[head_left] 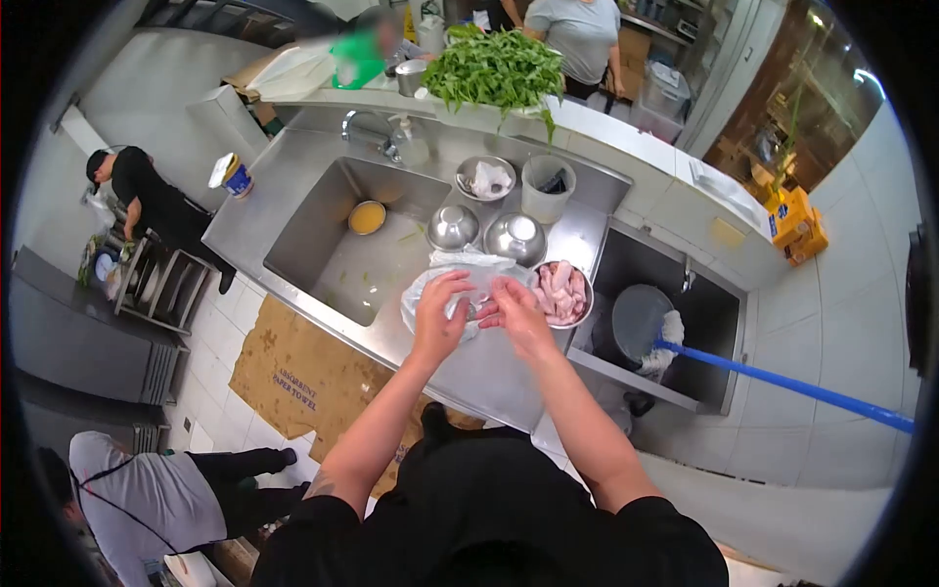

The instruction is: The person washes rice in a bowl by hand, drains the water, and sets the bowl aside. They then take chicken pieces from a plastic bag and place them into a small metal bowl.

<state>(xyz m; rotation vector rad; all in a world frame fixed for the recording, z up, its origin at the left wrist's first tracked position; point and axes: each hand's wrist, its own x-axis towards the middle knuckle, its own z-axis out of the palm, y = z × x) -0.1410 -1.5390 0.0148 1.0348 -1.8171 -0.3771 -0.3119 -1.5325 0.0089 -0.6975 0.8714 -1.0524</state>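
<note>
My left hand [440, 311] and my right hand [518, 311] are close together above the steel counter, fingers curled on a translucent plastic bag [489, 272]. Thin film stretches between them, and part of it spreads out to the left of my left hand. What lies inside the bag is hard to make out. Just right of my right hand stands a steel bowl of raw pink meat pieces [559, 292], which look like chicken. Behind the bag two upturned steel bowls [453, 228] [515, 239] rest on the counter.
Left is a sink [323, 264] holding a small bowl of yellowish liquid [368, 217]. A second sink [719, 323] at right holds a grey bucket [641, 318] and a blue-handled mop [782, 377]. Leafy greens [494, 68] top the back ledge. Other people stand left and behind the ledge.
</note>
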